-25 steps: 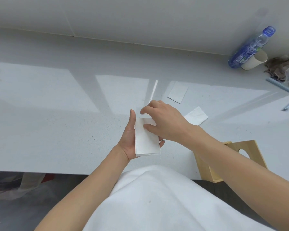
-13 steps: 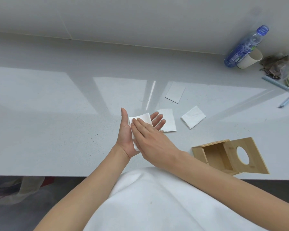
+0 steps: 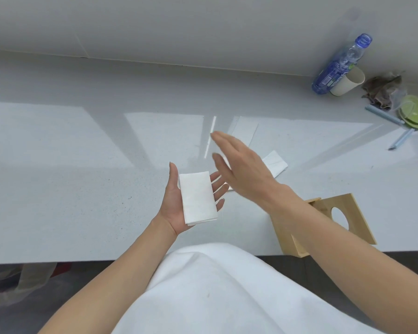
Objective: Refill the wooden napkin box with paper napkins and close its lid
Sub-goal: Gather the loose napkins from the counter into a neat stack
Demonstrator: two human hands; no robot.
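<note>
My left hand point(image 3: 176, 203) lies palm up over the counter with a small stack of folded white napkins point(image 3: 198, 197) resting flat on it. Past it, my right hand point(image 3: 239, 168) hovers above the counter with its fingers spread and nothing in it. Two loose napkins show beyond that hand, one folded point(image 3: 275, 162) and one flat farther back point(image 3: 245, 128); another is mostly hidden under the hand. The wooden napkin box point(image 3: 297, 244) lies open at the counter's front edge to the right, its lid point(image 3: 343, 218) with an oval hole swung back, partly behind my right forearm.
At the back right stand a blue-labelled plastic bottle point(image 3: 336, 66), a paper cup point(image 3: 348, 81), a brown cloth point(image 3: 384, 90), green lids point(image 3: 415, 112) and two pale blue pens point(image 3: 384, 114). The grey counter's point(image 3: 82, 189) front edge runs just below my wrists.
My right hand lifted off the napkin stack and moved forward over the counter, fingers spread. The left hand stayed palm up with the stack now uncovered.
</note>
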